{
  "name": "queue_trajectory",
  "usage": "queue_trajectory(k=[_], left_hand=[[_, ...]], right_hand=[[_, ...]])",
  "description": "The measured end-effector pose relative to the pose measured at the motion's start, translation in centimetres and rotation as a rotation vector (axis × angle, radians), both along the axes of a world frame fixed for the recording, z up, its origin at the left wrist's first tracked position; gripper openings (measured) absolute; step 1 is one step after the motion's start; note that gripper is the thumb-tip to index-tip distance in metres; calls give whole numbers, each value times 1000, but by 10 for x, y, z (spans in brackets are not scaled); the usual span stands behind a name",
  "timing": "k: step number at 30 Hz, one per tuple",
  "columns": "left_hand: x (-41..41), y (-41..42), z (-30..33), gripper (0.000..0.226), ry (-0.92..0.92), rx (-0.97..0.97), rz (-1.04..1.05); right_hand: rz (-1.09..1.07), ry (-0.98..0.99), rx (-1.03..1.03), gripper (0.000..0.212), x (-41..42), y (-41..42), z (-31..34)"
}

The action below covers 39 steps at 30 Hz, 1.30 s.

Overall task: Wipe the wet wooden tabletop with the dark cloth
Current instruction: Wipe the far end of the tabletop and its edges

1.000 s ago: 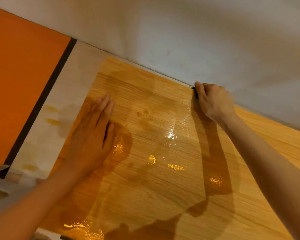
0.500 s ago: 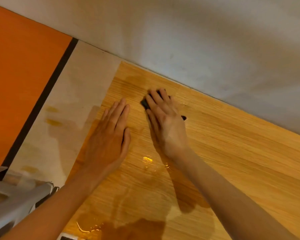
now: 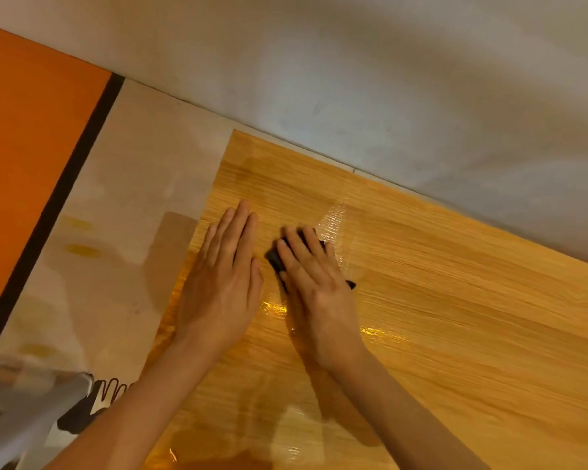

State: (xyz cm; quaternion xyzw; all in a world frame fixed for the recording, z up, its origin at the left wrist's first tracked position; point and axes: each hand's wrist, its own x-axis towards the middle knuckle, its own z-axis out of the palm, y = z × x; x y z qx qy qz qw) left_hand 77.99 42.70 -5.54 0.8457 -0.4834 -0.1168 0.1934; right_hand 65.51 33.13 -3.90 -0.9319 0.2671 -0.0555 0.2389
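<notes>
Two hands are laid flat near the far left corner of the wooden tabletop (image 3: 455,317). The dark cloth (image 3: 275,260) is pressed beneath the straight fingers of the right hand (image 3: 314,286); the left hand (image 3: 223,279), fingers straight and together, holds nothing. Wet sheen is seen nearer the front edge. Streaks could be left if the small cloth saturates, and water could be pushed over the left edge.

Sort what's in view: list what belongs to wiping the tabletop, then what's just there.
Part of the job:
dark cloth, pressed flat under the right hand
wet wooden tabletop
left hand, flat on the wood

Just there:
orange panel
grey wall
pale floor
</notes>
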Motion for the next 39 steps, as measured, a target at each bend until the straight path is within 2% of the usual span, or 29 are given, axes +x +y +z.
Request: queue_trajectory(k=[2,5,7,11,14,18,20,24,27,29,31,33,34,36,38,39], left_hand=[[1,0,0,59,-8,9,-2],[1,0,0,59,5,15,-4],[0,0,1,60,10,21,-10],[0,1,2,59,-5,0,-11],[1,1,1,57,-24,-29,-11],[-1,1,-3,55,-23,-68,2],[-1,1,-4,55,-25,-71,4],[-1,2,-2,56,-32,-66,5],[-2,2,-2,56,-32,-60,8],[-2,2,-3,55,-40,-81,11],[-3,3,-4,53,-57,-119,16],[-4,3,-3,52,-67,-140,14],[-4,3,-3,52,-69,-142,13],[-3,3,-3,52,-77,-127,13],[-3,3,-3,53,-86,-106,16],[-3,2,-3,53,-81,-98,16]], right_hand=[[-15,19,-43,43,11,-31,2],[-317,-3,-48,39,47,-82,9],[-426,-27,-27,39,50,-72,10],[-304,-18,-43,41,0,17,12],[-174,41,-55,41,-5,-8,13],[-440,30,-88,39,29,-85,8],[-470,-1,-93,39,22,-71,6],[-312,-5,-48,41,-40,19,8],[-168,29,-56,41,-44,-8,10],[-283,34,-97,40,-19,-53,7],[-530,-11,-85,40,5,-89,6],[-665,-39,-42,41,19,-76,1],[-613,-44,-42,41,21,-57,0],[-341,-46,-59,42,10,-20,3],[-78,3,-98,42,-13,-23,5],[-56,24,-111,42,-23,-38,6]])
